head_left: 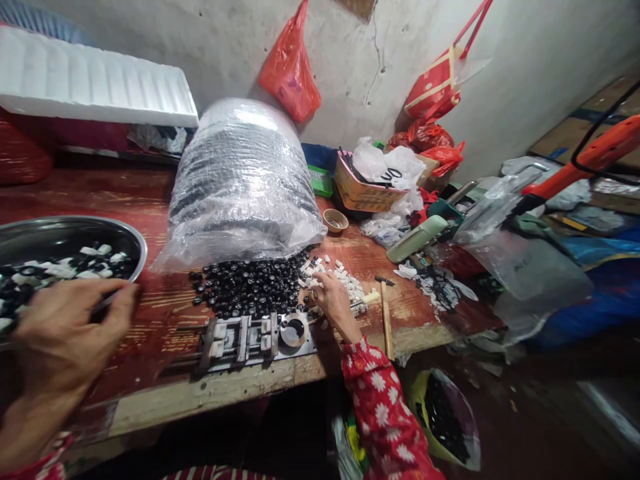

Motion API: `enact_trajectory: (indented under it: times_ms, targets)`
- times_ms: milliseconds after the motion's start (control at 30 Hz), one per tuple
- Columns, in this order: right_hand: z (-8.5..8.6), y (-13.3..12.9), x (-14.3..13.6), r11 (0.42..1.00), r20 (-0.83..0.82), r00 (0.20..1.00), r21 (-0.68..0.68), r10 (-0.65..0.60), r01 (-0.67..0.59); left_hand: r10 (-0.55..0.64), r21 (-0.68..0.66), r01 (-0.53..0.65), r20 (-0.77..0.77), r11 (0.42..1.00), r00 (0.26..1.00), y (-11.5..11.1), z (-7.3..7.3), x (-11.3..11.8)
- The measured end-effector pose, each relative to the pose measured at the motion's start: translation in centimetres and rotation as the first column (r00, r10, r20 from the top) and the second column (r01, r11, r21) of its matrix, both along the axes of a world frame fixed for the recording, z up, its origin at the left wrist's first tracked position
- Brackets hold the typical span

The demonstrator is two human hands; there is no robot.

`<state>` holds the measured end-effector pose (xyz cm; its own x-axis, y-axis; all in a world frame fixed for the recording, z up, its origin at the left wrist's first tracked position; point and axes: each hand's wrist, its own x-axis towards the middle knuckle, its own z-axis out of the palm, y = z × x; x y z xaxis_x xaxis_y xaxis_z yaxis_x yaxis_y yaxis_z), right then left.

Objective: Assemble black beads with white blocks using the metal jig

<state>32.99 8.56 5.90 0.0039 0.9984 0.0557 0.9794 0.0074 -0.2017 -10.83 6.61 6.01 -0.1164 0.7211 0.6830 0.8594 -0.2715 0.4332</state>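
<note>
My left hand (pixel 75 330), slightly blurred, is over the near rim of a metal bowl (pixel 141 250) of mixed black and white pieces. Its thumb and fingers are curled together, with something dark between them that I cannot make out. At the pile of small white plastic pieces (pixel 353 283), my right hand (pixel 333 297) has its fingertips closed on a white piece. Round black pieces (pixel 250 287) lie heaped to its left. In front of them, a metal jig (pixel 245 343) with bars, a round ring and white pieces set in it rests at the table's edge.
A big plastic-wrapped bundle (pixel 245 180) stands behind the heaps. To the right lie a hammer (pixel 386 313) and a pale green bottle (pixel 417 239). A small round dish (pixel 335 221) and a pink basket (pixel 367 190) are farther back. Below the edge sits an open bag (pixel 473 427) of black pieces.
</note>
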Motion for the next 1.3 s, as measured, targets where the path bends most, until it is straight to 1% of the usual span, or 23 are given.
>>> enact_trajectory:
  times_ms: [33, 67, 100, 167, 233, 300, 400, 567, 667, 767, 900, 1067, 1200, 1300]
  targets:
    - [0.0, 0.5, -0.2, 1.000, 0.013, 1.000, -0.005, 0.008, -0.008, -0.074, 0.015, 0.074, -0.053, 0.997, 0.996, -0.3, 0.1, 1.6]
    - [0.0, 0.9, -0.4, 1.000, 0.027, 0.999, -0.013, 0.021, -0.020, -0.178, 0.002, 0.179, -0.071, 0.984, 0.981, -0.5, 0.1, 3.1]
    - [0.0, 1.3, -0.6, 0.999, 0.041, 0.998, -0.024, 0.037, -0.036, -0.255, -0.039, 0.253, -0.070, 0.967, 0.965, -0.6, 0.0, 4.4]
    - [0.1, 2.0, -1.2, 0.997, 0.070, 0.995, -0.046, 0.070, -0.066, -0.354, -0.157, 0.345, -0.027, 0.925, 0.935, -0.8, -0.5, 6.5]
    - [0.1, 2.3, -1.7, 0.995, 0.096, 0.991, -0.062, 0.088, -0.083, -0.391, -0.247, 0.382, 0.013, 0.890, 0.920, -0.8, -1.0, 7.6]
    - [0.1, 2.4, -2.1, 0.994, 0.115, 0.989, -0.067, 0.091, -0.084, -0.400, -0.287, 0.393, 0.033, 0.874, 0.916, -0.7, -1.4, 7.9]
    - [-0.1, 2.2, -2.4, 0.996, 0.128, 0.988, -0.054, 0.081, -0.074, -0.408, -0.303, 0.403, 0.050, 0.864, 0.912, -0.7, -1.7, 8.0]
    - [-0.3, 2.0, -2.3, 0.997, 0.116, 0.990, -0.031, 0.077, -0.074, -0.418, -0.317, 0.422, 0.083, 0.849, 0.904, -0.7, -1.6, 8.4]
    - [-0.4, 2.0, -2.1, 0.998, 0.100, 0.993, -0.012, 0.057, -0.056, -0.414, -0.287, 0.431, 0.122, 0.855, 0.902, -1.0, -1.4, 8.8]
    - [-0.5, 2.0, -1.8, 0.999, 0.081, 0.996, 0.000, 0.046, -0.046, -0.419, -0.239, 0.445, 0.152, 0.863, 0.895, -1.3, -1.5, 9.1]
    - [-0.5, 1.8, -1.6, 0.997, 0.054, 0.996, -0.012, 0.077, -0.076, -0.443, -0.205, 0.466, 0.148, 0.861, 0.884, -1.5, -1.8, 9.5]
    - [-0.5, 1.3, -1.7, 0.993, 0.030, 0.993, -0.032, 0.116, -0.115, -0.473, -0.178, 0.489, 0.126, 0.854, 0.872, -1.9, -1.8, 10.3]
    - [-1.0, 1.0, -1.7, 0.986, -0.001, 0.986, -0.033, 0.164, -0.164, -0.482, -0.181, 0.498, 0.128, 0.848, 0.867, -2.0, -1.9, 10.7]
    - [-1.3, 1.0, -1.7, 0.986, -0.020, 0.986, -0.022, 0.165, -0.165, -0.473, -0.165, 0.491, 0.136, 0.855, 0.870, -2.1, -1.9, 11.0]
